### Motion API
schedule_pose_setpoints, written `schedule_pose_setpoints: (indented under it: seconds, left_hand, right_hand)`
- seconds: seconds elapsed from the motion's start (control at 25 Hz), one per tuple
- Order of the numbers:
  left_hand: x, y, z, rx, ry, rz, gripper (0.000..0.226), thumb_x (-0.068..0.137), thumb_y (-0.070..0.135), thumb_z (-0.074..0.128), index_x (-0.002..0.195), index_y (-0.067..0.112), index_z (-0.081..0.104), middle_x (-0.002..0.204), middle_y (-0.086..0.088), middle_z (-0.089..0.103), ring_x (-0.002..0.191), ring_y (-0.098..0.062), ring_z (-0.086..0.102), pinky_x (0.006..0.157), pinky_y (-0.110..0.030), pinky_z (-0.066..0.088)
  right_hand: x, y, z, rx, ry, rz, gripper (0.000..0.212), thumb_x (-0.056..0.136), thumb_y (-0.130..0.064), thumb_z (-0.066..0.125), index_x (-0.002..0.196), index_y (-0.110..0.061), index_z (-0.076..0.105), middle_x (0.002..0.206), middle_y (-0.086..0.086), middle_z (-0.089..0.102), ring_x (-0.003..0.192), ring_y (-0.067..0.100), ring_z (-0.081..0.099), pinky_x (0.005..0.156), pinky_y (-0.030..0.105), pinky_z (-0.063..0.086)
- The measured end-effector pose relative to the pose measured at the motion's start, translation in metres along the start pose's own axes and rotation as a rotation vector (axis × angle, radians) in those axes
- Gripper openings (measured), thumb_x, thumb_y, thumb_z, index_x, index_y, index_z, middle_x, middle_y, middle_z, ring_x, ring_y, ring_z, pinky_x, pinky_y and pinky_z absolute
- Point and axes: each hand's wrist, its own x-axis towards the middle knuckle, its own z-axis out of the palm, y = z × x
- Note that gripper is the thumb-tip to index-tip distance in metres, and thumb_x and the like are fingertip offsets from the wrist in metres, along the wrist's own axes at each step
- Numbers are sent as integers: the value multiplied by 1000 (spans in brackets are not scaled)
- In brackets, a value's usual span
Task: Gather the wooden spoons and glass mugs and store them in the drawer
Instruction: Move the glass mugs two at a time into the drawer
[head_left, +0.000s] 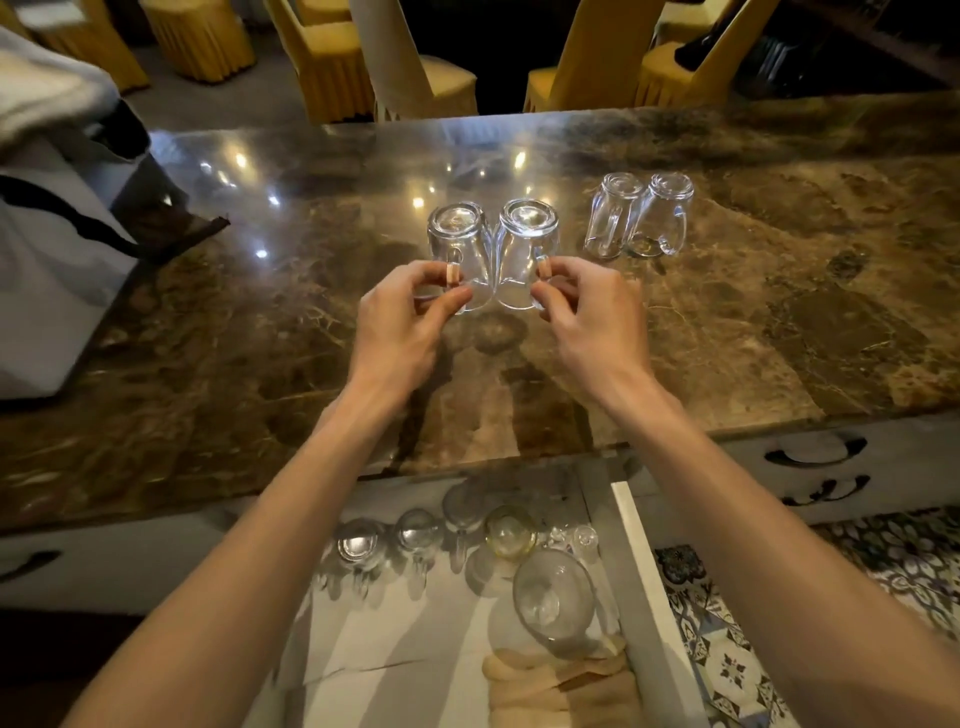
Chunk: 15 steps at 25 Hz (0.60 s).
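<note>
Handles of two inverted glass mugs (460, 244) sit pinched in left grip (400, 322) and right grip (592, 317).

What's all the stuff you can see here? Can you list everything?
left mug: one, clear, upside down, counter middle
right mug: one, clear, upside down, beside left mug
spare mugs: two, clear, upside down, counter's right
counter: one, brown marble
drawer: one, pale, open, below counter
drawer glassware: several, clear, inside drawer
wooden spoons: count unclear, pale, drawer's near end
chairs: several, yellow-covered, beyond counter
bag: one, grey, counter's left
left hand: one, gripping left mug's handle
right hand: one, gripping right mug's handle
</note>
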Motion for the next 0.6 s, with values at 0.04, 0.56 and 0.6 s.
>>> schedule_pose_setpoints:
  seconds: [0.04,0.56,0.6]
  left_hand:
    - [-8,0,-6,7,0,3,24,85,22,66,109,16,64,103,8,65,88,4,59,74,-1,44]
    - [-93,-2,-77,-29,80,-35,21,82,24,69,102,17,68,96,11,69,88,1,65,77,-12,49]
    - [-99,-3,-82,-31,83,-37,21,82,24,70,102,16,68,97,11,69,88,2,66,77,-13,50]
  right_hand:
    - [-8,-5,0,10,-5,-1,17,89,-18,62,104,-14,68,95,2,73,90,18,68,77,43,57]
    - [-96,-60,-1,66,-57,-84,16,88,-21,63,102,-18,70,87,-4,74,84,16,69,76,42,55]
    - [-101,-62,0,78,-62,-85,15,88,-21,64,101,-18,70,85,-4,74,83,16,69,76,43,55]
